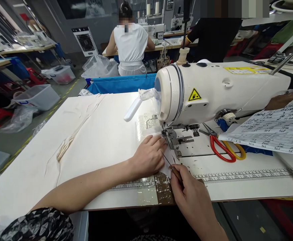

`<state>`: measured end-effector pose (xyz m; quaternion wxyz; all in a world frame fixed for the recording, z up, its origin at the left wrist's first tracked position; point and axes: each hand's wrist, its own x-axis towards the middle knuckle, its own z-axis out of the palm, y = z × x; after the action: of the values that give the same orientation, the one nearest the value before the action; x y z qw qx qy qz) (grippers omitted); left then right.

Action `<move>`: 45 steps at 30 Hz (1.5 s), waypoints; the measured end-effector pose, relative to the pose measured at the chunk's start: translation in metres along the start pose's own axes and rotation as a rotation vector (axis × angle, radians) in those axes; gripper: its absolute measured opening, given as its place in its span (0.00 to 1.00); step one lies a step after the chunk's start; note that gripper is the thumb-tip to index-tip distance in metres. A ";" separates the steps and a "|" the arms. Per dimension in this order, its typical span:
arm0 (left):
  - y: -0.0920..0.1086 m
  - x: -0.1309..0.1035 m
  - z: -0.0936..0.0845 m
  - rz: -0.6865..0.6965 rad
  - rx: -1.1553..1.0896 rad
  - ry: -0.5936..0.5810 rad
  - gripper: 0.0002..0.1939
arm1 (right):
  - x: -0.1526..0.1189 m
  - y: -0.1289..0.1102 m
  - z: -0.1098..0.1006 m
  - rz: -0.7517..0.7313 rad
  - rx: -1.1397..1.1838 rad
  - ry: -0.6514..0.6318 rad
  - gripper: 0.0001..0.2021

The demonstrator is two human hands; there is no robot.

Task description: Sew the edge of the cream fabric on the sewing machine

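My left hand [149, 155] lies palm down on white fabric [166, 169] beside the needle area of a white sewing machine [201, 90], its fingers spread slightly over the cloth. Just right of it, my right hand [190, 190] is closed round the brown handle of a thin pointed awl [177, 174]. The awl's metal tip points up and left, close to my left fingers and the presser foot [164, 132]. Part of the fabric is hidden under my left hand.
Scissors with red and yellow handles [222, 150] lie right of the needle area, near a handwritten sheet [269, 130]. Cream fabric strips [67, 145] lie on the left of the white table [91, 150]. People sit at machines beyond.
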<state>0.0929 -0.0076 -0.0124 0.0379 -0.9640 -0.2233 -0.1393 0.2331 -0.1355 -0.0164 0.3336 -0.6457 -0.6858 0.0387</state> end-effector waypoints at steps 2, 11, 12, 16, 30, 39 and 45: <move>0.005 -0.002 0.002 0.004 0.009 -0.001 0.23 | -0.003 0.001 -0.003 -0.013 0.004 0.006 0.09; 0.003 0.002 -0.004 -0.002 0.080 -0.123 0.24 | -0.031 0.033 -0.028 0.289 0.177 -0.016 0.10; 0.003 0.002 -0.004 -0.002 0.083 -0.127 0.24 | -0.033 0.036 -0.030 0.320 0.189 -0.013 0.10; 0.006 0.000 -0.003 -0.014 0.073 -0.109 0.24 | -0.033 0.035 -0.036 0.478 0.200 0.020 0.13; 0.012 -0.003 -0.002 -0.016 0.037 -0.092 0.25 | -0.035 0.037 -0.031 0.530 0.308 0.100 0.17; 0.012 -0.003 -0.002 -0.017 0.055 -0.102 0.25 | -0.034 0.029 -0.035 0.499 0.280 0.102 0.14; 0.009 -0.002 -0.001 -0.024 0.049 -0.126 0.26 | -0.042 0.051 -0.039 0.209 0.235 0.070 0.07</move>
<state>0.0951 -0.0169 -0.0118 0.0458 -0.9669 -0.2402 -0.0733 0.2945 -0.1803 -0.0279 0.4246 -0.6710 -0.5936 0.1307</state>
